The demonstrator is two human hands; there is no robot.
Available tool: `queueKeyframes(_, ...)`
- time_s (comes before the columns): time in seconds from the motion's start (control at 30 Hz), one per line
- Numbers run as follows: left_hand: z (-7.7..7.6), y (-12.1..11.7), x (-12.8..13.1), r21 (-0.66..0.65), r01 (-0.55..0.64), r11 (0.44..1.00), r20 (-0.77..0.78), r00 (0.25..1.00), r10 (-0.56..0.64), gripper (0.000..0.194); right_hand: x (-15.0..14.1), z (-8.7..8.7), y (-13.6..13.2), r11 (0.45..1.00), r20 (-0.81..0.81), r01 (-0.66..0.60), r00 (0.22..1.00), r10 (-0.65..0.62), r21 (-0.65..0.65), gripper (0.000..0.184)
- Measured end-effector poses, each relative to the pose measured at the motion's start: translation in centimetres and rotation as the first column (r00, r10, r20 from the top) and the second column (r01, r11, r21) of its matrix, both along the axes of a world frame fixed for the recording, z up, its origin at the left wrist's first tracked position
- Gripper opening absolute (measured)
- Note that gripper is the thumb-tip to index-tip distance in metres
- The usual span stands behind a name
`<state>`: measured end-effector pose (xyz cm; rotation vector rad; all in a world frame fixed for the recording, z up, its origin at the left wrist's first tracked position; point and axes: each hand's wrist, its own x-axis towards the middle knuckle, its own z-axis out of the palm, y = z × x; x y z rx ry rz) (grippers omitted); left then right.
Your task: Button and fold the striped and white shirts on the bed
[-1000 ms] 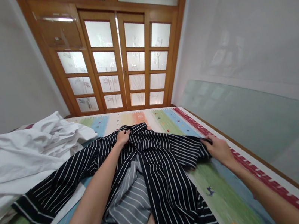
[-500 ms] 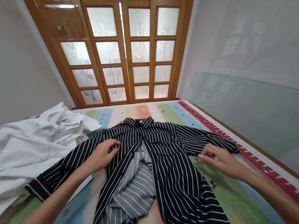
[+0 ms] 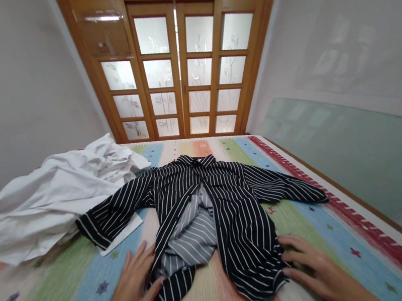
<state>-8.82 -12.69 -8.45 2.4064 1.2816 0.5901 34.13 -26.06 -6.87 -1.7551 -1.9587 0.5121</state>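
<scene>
A black shirt with white stripes lies spread on a colourful bedspread, its front parted and the grey inner side showing. The collar points away from me, and both sleeves stretch outward. At the shirt's lower left edge is my left hand, fingers extended and thumb apart, with the thumb on the cloth by the hem. My right hand is at the lower right edge, its spread fingertips touching the bunched side of the shirt. Neither hand is closed on the fabric.
A heap of crumpled white cloth lies at the left, near the shirt's left cuff. The striped bedspread covers the surface below. A pale green headboard-like panel stands along the right wall. Wooden glazed doors are at the back.
Both hands have moved down toward me, from near the chest and right sleeve to the shirt's lower sides. The hem is drawn inward and shorter. The view has shifted slightly.
</scene>
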Motion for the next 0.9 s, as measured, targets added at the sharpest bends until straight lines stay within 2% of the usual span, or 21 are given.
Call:
queueKeyframes(0.07, 1.4, 0.4, 1.8, -0.138, -0.027, 0.99, 0.203, 0.978, 0.055, 0.04, -1.2, 0.5, 0.7, 0.996, -0.058, 0.006, 0.998, 0.0, 0.092, 0.021)
queueKeyframes(0.13, 3.2, 1.0, 2.7, -0.306, -0.07, 0.949, 0.407, 0.892, 0.197, 0.039, -2.0, 1.1, 1.1, 0.982, -0.155, 0.064, 0.987, -0.036, 0.176, 0.02)
queueKeyframes(0.17, 4.2, 1.3, 2.9, -0.377, -0.096, 0.921, 0.507, 0.811, 0.292, 0.039, -2.1, 1.3, 1.1, 0.971, -0.223, 0.113, 0.973, -0.064, 0.213, 0.02)
queueKeyframes(0.23, 6.2, 2.0, 2.8, -0.492, -0.126, 0.862, 0.663, 0.587, 0.464, 0.044, -2.1, 1.7, 1.0, 0.936, -0.387, 0.233, 0.915, -0.118, 0.264, 0.022)
queueKeyframes(0.3, 8.0, 2.6, 2.4, -0.553, -0.141, 0.821, 0.736, 0.38, 0.561, 0.05, -1.7, 1.8, 0.8, 0.88, -0.533, 0.37, 0.829, -0.168, 0.299, 0.026)
queueKeyframes(0.33, 8.9, 2.9, 2.1, -0.554, -0.159, 0.817, 0.751, 0.326, 0.573, 0.051, -1.6, 1.9, 0.7, 0.841, -0.573, 0.439, 0.795, -0.2, 0.316, 0.028)
queueKeyframes(0.37, 9.8, 3.0, 1.8, -0.536, -0.187, 0.823, 0.759, 0.321, 0.567, 0.051, -1.4, 2.1, 0.6, 0.79, -0.588, 0.509, 0.771, -0.243, 0.342, 0.03)
queueKeyframes(0.4, 10.7, 3.1, 1.5, -0.502, -0.221, 0.836, 0.758, 0.354, 0.548, 0.051, -1.2, 2.3, 0.5, 0.731, -0.584, 0.57, 0.758, -0.29, 0.376, 0.031)
queueKeyframes(0.53, 14.1, 3.1, -0.2, -0.296, -0.361, 0.884, 0.614, 0.638, 0.466, 0.047, -0.9, 3.9, 0.3, 0.519, -0.522, 0.681, 0.731, -0.44, 0.516, 0.036)
queueKeyframes(0.6, 15.2, 3.1, -1.1, -0.141, -0.46, 0.877, 0.508, 0.727, 0.463, 0.045, -0.8, 4.6, 0.2, 0.467, -0.515, 0.706, 0.708, -0.482, 0.533, 0.037)
queueKeyframes(0.63, 15.5, 3.0, -1.5, -0.06, -0.504, 0.861, 0.469, 0.747, 0.471, 0.045, -0.7, 4.9, 0.2, 0.476, -0.5, 0.707, 0.707, -0.501, 0.523, 0.037)
queueKeyframes(0.67, 15.6, 3.0, -1.7, -0.001, -0.536, 0.844, 0.444, 0.757, 0.48, 0.045, -0.7, 5.0, 0.2, 0.518, -0.468, 0.694, 0.72, -0.512, 0.5, 0.038)
queueKeyframes(0.73, 15.4, 2.5, -1.9, 0.012, -0.52, 0.854, 0.416, 0.779, 0.469, 0.047, -0.5, 4.8, 0.1, 0.676, -0.367, 0.611, 0.791, -0.49, 0.412, 0.038)
queueKeyframes(0.8, 14.4, 1.6, -1.7, -0.075, -0.36, 0.93, 0.359, 0.86, 0.361, 0.05, -0.3, 4.2, 0.0, 0.835, -0.268, 0.471, 0.875, -0.402, 0.284, 0.04)
queueKeyframes(0.83, 13.7, 1.0, -1.6, -0.121, -0.23, 0.966, 0.307, 0.916, 0.256, 0.051, 0.0, 3.9, -0.2, 0.89, -0.234, 0.4, 0.907, -0.35, 0.218, 0.04)
queueKeyframes(0.9, 12.0, -0.3, -1.6, -0.17, 0.032, 0.985, 0.19, 0.982, 0.001, 0.055, 0.6, 3.2, -0.9, 0.961, -0.189, 0.254, 0.954, -0.231, 0.106, 0.04)
